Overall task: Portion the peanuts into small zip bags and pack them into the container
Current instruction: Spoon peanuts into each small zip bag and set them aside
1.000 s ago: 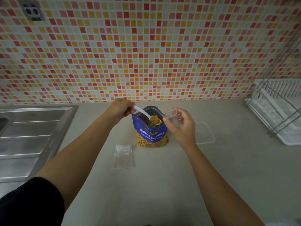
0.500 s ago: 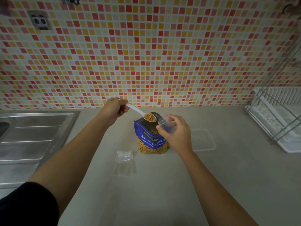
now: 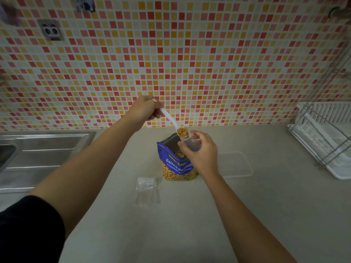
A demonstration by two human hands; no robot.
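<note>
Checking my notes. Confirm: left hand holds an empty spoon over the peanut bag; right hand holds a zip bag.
Wrong on the spoon: the head view shows it full of peanuts. The left hand holds it over the peanut bag; the right hand holds a zip bag.

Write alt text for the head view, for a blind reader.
A left hand holds a white spoon of peanuts at the mouth of a small zip bag held by the right hand, above an open blue peanut pouch on a counter. Spare zip bags and a clear container lie beside it.
</note>
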